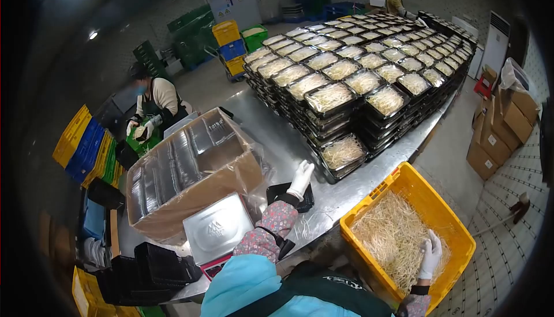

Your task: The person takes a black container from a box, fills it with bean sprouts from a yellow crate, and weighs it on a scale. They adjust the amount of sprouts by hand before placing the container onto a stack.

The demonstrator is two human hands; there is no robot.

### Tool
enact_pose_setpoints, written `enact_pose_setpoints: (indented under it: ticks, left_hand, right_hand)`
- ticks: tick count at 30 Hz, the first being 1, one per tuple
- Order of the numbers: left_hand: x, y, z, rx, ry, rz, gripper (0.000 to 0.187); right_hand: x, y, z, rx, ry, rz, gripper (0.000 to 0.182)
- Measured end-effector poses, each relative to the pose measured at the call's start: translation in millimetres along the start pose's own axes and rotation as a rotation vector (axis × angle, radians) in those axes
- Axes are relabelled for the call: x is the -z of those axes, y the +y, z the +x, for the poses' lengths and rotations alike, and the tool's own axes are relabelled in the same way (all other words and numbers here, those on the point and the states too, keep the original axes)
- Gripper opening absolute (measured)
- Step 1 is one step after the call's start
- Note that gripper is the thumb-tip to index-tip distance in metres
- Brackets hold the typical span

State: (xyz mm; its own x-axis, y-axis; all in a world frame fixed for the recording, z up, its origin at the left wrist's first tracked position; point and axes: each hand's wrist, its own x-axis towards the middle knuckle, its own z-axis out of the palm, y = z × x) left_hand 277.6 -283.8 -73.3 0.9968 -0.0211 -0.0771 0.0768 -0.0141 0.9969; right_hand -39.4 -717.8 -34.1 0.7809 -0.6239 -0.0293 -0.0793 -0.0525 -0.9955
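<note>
Bean sprouts (pixel 384 233) lie loose in a yellow crate (pixel 447 207) at the lower right of the frame, pale strands heaped inside its walls. The right hand (pixel 430 254), in a white glove, is over the sprouts near the crate's right wall, loosely open with its fingers a little apart; whether any strands lie under the palm is hard to tell.

The left hand (pixel 301 179), also gloved in white, is at the center over a black tray (pixel 307 200) on the metal tabletop (pixel 332 198). Its fingers are stretched out and nothing shows in its grasp. A few loose strands lie on the tabletop just below that tray.

Stacked trays of sprouts (pixel 330 97) cover the upper right of the tabletop, the nearest stack just beyond the left hand. Left of the hand stands a carton (pixel 193 198) of nested trays, lined with clear plastic, with a scale (pixel 218 227) in front of it. More black trays (pixel 156 264) are heaped at the lower left. One person (pixel 158 97) works at the left with a green crate; another person (pixel 396 2) stands beyond the stacks.
</note>
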Motion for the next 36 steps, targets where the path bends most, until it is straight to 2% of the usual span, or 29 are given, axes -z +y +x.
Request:
enact_pose_setpoints:
  ticks: [1,2,5,7,8,9,10,11,13,14,15,17,19,23,25,26,27,29,30,31,33,35,36]
  left_hand:
    - [-9,4,3,0.135,0.029,-0.125,0.078]
    - [-13,-5,15,0.168,0.019,-0.181,0.086]
    - [-21,-25,50,0.285,0.110,-0.340,0.084]
    - [-34,-20,59,0.343,0.120,-0.365,0.080]
    - [-39,-25,68,0.445,0.150,-0.413,0.077]
    - [-46,-25,73,0.549,0.180,-0.462,0.074]
    - [-55,-27,73,0.590,0.151,-0.469,0.059]
    - [-67,-26,66,0.559,0.172,-0.472,0.043]
    - [-79,-57,62,0.454,0.100,-0.384,0.035]
    - [-87,-59,58,0.456,0.113,-0.341,0.037]
    - [-95,-64,50,0.391,0.156,-0.429,0.045]
    - [-104,-68,43,0.460,0.199,-0.471,0.057]
    - [-108,-73,35,0.440,0.202,-0.568,0.057]
    - [-110,-74,31,0.420,0.171,-0.609,0.058]
    - [-100,-87,41,0.447,0.176,-0.406,0.055]
    - [-94,-76,45,0.341,0.258,-0.333,0.053]
    - [-84,-74,56,0.286,0.268,-0.401,0.053]
    - [-70,-96,106,0.189,0.579,-0.324,0.054]
    - [-60,-117,132,0.173,0.542,-0.314,0.055]
    - [-51,-124,155,0.150,0.497,-0.307,0.056]
    - [-39,-93,160,0.327,0.319,-0.388,0.060]
    - [-36,-98,168,0.282,0.305,-0.417,0.058]
    - [-39,-94,163,0.276,0.317,-0.320,0.055]
  right_hand:
    - [-7,-13,8,0.014,-0.039,0.039,0.036]
    - [-15,-20,20,-0.003,-0.083,0.031,0.036]
    - [-55,-38,53,0.012,-0.228,0.019,0.037]
    - [-96,-49,68,0.123,-0.321,0.044,0.037]
    - [-116,-56,74,0.206,-0.361,0.052,0.037]
    - [-136,-68,77,0.202,-0.348,0.049,0.037]
    - [-156,-81,81,0.231,-0.406,0.045,0.037]
    - [-173,-95,88,0.261,-0.472,0.032,0.037]
    - [-208,-110,112,0.310,-0.532,-0.034,0.038]
    - [-226,-114,120,0.360,-0.577,-0.068,0.039]
    - [-244,-120,127,0.356,-0.578,-0.071,0.039]
    - [-283,-138,144,0.583,-0.623,-0.073,0.039]
    - [-318,-167,152,0.725,-0.618,-0.058,0.038]
    - [-387,-211,181,1.082,-0.549,-0.269,0.041]
    - [-420,-208,194,1.132,-0.430,-0.433,0.044]
    - [-434,-206,201,1.105,-0.460,-0.468,0.047]
    - [-446,-203,207,1.107,-0.443,-0.539,0.047]
    - [-462,-197,212,1.069,-0.468,-0.693,0.048]
    - [-464,-199,208,1.045,-0.525,-0.829,0.050]
    - [-467,-188,209,1.102,-0.476,-0.869,0.053]
    - [-463,-189,203,1.078,-0.492,-0.871,0.054]
    - [-461,-187,203,1.081,-0.519,-0.886,0.054]
    - [-459,-188,202,1.087,-0.514,-0.873,0.052]
